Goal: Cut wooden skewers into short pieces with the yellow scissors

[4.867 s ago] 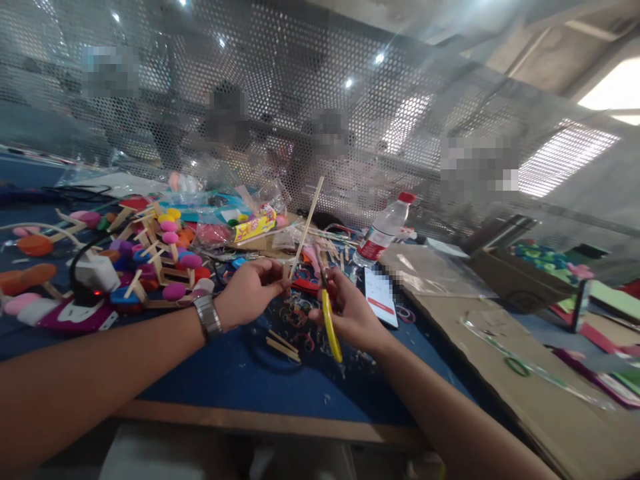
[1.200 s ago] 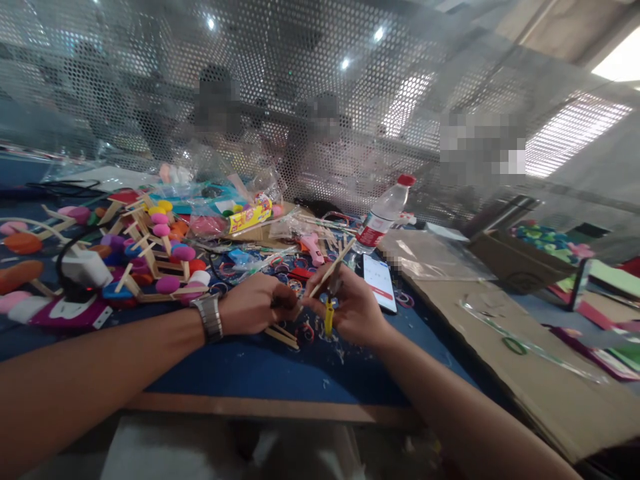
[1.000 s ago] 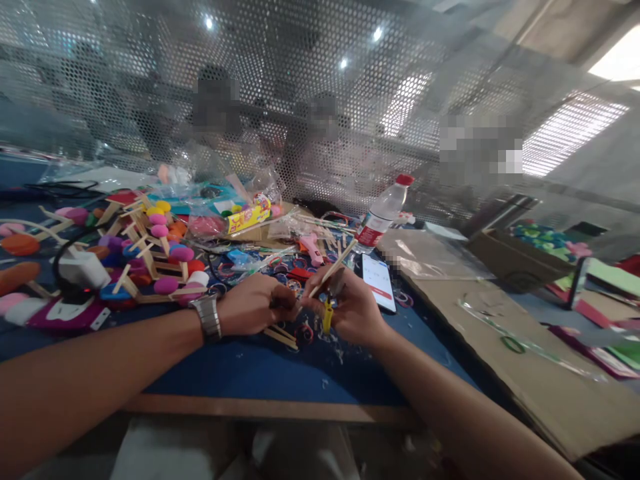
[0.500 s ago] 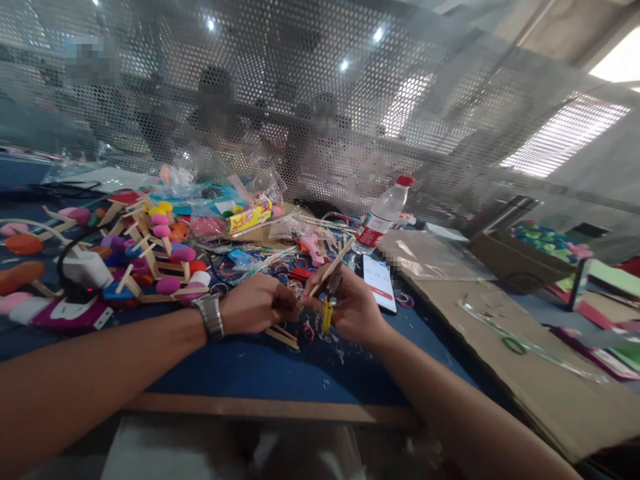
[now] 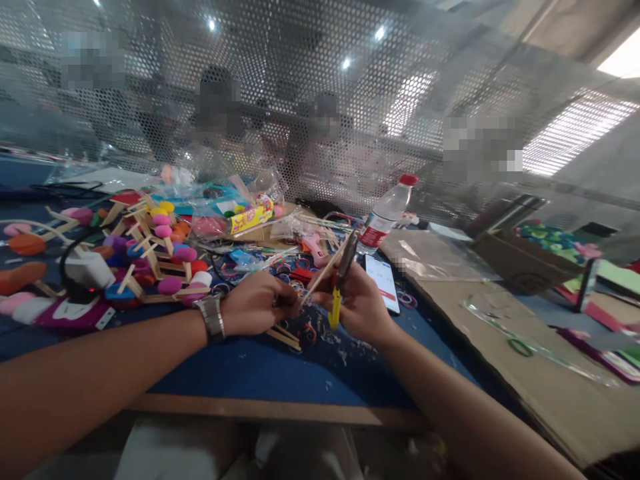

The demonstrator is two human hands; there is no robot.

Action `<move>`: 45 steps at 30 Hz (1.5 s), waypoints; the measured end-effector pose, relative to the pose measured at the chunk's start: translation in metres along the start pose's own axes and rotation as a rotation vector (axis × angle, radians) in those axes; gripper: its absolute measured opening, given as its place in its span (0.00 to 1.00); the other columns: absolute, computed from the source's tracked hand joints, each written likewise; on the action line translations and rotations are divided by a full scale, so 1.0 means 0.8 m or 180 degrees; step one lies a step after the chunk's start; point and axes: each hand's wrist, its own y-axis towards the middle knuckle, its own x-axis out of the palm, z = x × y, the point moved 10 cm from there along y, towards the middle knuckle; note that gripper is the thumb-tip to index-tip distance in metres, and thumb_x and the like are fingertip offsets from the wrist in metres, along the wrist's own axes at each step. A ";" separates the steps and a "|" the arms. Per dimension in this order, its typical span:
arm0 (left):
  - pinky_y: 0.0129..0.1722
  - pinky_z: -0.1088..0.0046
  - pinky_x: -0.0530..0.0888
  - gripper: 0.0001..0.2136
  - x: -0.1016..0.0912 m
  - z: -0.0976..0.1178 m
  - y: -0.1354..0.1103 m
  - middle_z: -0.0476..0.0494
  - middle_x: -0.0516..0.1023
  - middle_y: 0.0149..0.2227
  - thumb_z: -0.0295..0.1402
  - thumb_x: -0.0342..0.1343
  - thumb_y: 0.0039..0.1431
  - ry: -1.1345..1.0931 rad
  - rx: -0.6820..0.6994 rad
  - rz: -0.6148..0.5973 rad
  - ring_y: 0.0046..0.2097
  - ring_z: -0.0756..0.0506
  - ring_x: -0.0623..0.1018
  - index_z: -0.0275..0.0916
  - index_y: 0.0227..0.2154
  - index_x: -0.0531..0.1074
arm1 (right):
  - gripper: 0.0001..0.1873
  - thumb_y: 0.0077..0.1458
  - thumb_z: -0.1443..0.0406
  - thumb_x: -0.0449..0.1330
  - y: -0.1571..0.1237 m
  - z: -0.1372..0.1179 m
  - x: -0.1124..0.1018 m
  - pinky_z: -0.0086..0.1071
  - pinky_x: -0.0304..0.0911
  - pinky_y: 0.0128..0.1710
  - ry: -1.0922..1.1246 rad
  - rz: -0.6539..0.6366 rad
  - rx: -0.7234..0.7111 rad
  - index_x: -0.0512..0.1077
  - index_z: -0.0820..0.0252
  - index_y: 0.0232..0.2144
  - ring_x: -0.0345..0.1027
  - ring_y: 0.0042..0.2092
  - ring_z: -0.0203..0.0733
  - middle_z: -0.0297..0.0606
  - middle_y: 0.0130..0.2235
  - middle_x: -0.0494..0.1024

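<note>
My left hand [image 5: 257, 303], with a metal watch [image 5: 213, 319] at the wrist, pinches the lower end of a thin wooden stick [image 5: 323, 277]. My right hand [image 5: 367, 303] is closed around a tool with a yellow handle [image 5: 335, 310] and a dark metal end [image 5: 347, 259] pointing up and away; its exact kind is unclear. The stick slants up beside the tool, close to the right fingers. Whether those fingers also touch the stick is hidden. Below the hands lie a few loose wooden sticks [image 5: 284, 339], coloured rubber bands [image 5: 307, 335] and pale scraps.
At left are wooden-stick models with coloured foam pieces [image 5: 150, 247] and a purple power strip [image 5: 75, 313]. A bottle [image 5: 383, 217] and phone [image 5: 383, 283] stand beyond my right hand. Cardboard [image 5: 500, 347] covers the right side. A perforated screen [image 5: 280, 80] rises behind, with people beyond it.
My right hand has turned the tool, so its dark end now stands up past the fingers and more of the yellow handle shows. My left hand keeps its pinch on the stick.
</note>
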 end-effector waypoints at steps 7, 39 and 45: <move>0.35 0.76 0.74 0.03 -0.010 -0.025 0.002 0.45 0.83 0.30 0.26 0.61 0.53 -0.0074 -0.0368 0.0326 0.33 0.47 0.80 0.33 0.28 0.80 | 0.18 0.50 0.57 0.69 0.004 -0.013 -0.015 0.29 0.55 0.22 -0.0376 -0.0265 0.0009 0.73 0.56 0.41 0.58 0.23 0.34 0.29 0.24 0.67; 0.35 0.76 0.70 0.03 -0.004 -0.001 -0.001 0.45 0.82 0.31 0.27 0.63 0.54 0.0120 -0.0045 0.0001 0.33 0.48 0.78 0.36 0.30 0.82 | 0.32 0.50 0.46 0.62 -0.022 0.006 -0.041 0.36 0.66 0.36 -0.2396 -0.2802 0.1189 0.77 0.58 0.51 0.70 0.34 0.45 0.40 0.34 0.78; 0.35 0.75 0.72 0.06 -0.023 -0.016 0.001 0.46 0.82 0.29 0.31 0.61 0.57 -0.0464 -0.0295 0.0459 0.33 0.48 0.79 0.35 0.29 0.80 | 0.31 0.48 0.47 0.64 -0.024 0.014 -0.042 0.36 0.67 0.36 -0.2564 -0.2914 0.1270 0.78 0.58 0.49 0.72 0.35 0.47 0.41 0.35 0.80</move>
